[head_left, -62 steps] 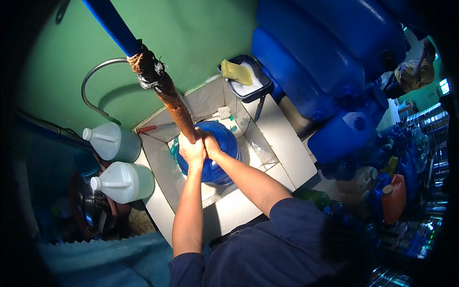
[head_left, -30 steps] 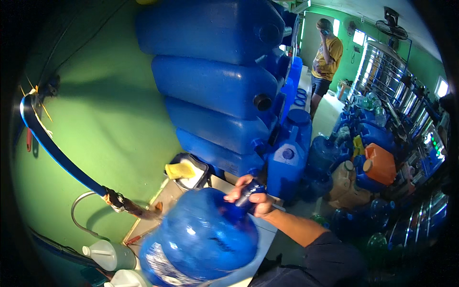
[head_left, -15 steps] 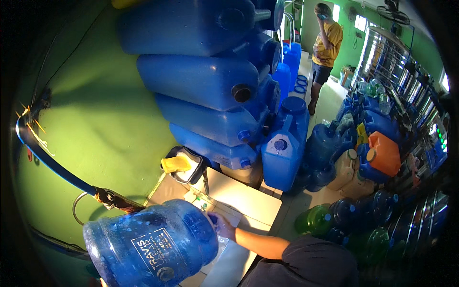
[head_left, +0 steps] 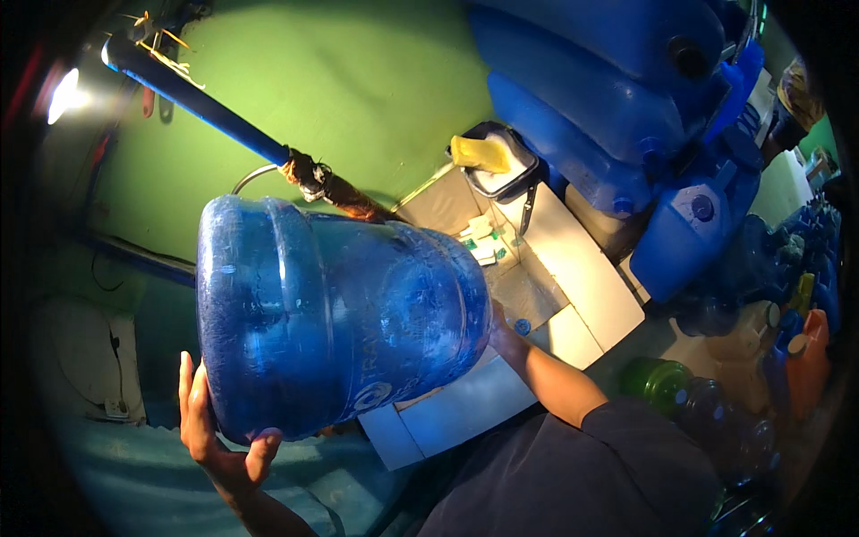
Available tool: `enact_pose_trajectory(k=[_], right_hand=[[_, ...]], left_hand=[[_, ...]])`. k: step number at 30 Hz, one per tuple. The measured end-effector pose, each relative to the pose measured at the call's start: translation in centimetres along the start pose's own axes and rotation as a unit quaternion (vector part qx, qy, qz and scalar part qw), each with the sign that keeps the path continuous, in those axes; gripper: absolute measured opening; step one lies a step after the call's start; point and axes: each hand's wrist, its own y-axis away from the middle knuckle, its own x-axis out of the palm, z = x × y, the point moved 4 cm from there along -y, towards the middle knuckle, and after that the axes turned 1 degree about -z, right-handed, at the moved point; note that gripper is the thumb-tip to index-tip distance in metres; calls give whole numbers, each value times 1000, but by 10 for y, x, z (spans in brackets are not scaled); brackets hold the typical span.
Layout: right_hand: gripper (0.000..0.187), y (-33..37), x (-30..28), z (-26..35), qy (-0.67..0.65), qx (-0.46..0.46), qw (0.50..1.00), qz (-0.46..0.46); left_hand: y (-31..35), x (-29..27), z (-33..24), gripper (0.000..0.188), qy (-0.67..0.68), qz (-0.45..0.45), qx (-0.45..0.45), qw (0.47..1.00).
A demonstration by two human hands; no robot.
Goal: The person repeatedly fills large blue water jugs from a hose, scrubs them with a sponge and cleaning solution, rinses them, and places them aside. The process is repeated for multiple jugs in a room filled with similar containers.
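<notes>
A large translucent blue water jug lies on its side in the air, its round base to the left and its neck end to the right. My left hand cups the base from below, thumb and fingers apart around the edge. At the neck end is my right hand, its fingers mostly hidden behind the jug. A small blue cap shows beside the right wrist. Below lies a tiled basin with a pale rim, with white and green scraps inside.
A yellow sponge rests in a dark tub on the rim's far corner. A blue pipe slants along the green wall. Blue containers are stacked behind; green and orange containers stand right. A person shows far right.
My view has swung left and down. The jug has been turned so its printing faces more downward, and it sits higher in view. My left hand has come into sight at its base.
</notes>
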Motion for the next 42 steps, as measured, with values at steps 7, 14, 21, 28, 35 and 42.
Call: enact_pose_trajectory(k=[7,14,21,28,35,42], right_hand=[[40,28,26,2,-5,22,1000,-10],[41,18,41,-8,-7,44,999,18],[42,13,79,-28,-11,64,995,81],[44,50,92,-38,-35,62,990,124],[46,84,71,65,-75,-119,977,158],[39,97,66,172,58,-437,871,-219]], left_hand=[[-7,-2,-20,92,-42,0,31,999],[-10,-8,-26,94,-83,12,30,996],[-29,-3,-55,88,-89,5,91,992],[-35,21,-93,113,-15,260,155,953],[-4,81,2,83,286,161,-29,944],[85,258,119,86,404,78,-380,828]])
